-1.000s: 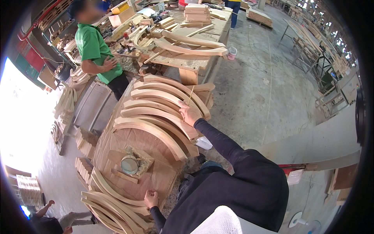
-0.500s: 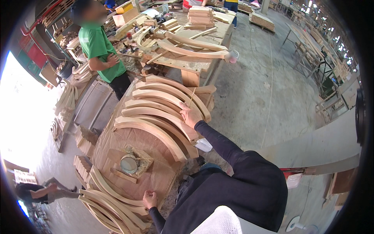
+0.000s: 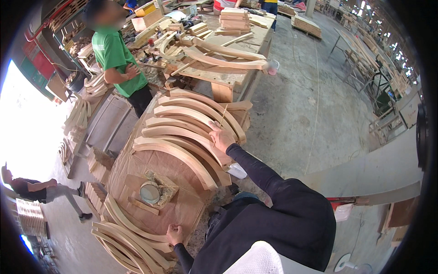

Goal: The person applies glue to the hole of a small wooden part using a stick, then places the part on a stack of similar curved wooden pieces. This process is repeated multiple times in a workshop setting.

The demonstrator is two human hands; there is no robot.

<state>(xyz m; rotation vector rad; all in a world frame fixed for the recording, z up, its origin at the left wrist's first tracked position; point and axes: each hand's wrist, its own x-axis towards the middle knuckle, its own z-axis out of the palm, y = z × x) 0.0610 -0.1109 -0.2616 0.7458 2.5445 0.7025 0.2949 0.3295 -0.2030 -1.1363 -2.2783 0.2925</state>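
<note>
A worker in a dark long-sleeved top leans over a round worktable (image 3: 137, 173) covered in brown paper, where curved wooden pieces (image 3: 182, 137) lie fanned out in overlapping arcs. The right hand (image 3: 222, 138) rests on one of the upper arcs and pinches a thin stick (image 3: 221, 121), held nearly upright with its lower tip at the wood; the job looks like dabbing or marking along the face, which would go best with the tip kept light on the surface and the arc held from sliding over its neighbours. The left hand (image 3: 174, 234) sits at the table's near edge, fingers curled on a second stack of bent strips (image 3: 127, 237); how tightly it holds cannot be told.

The arcs are pale, smooth-sanded timber, thick and flat-faced, each bowed to much the same sweep. A small round tin (image 3: 149, 192) stands on a scrap of board near the table's middle. Beyond, a person in a green shirt (image 3: 119, 57) stands by a bench (image 3: 223, 68) heaped with more bowed pieces and offcuts. The floor (image 3: 296, 114) is bare grey concrete.
</note>
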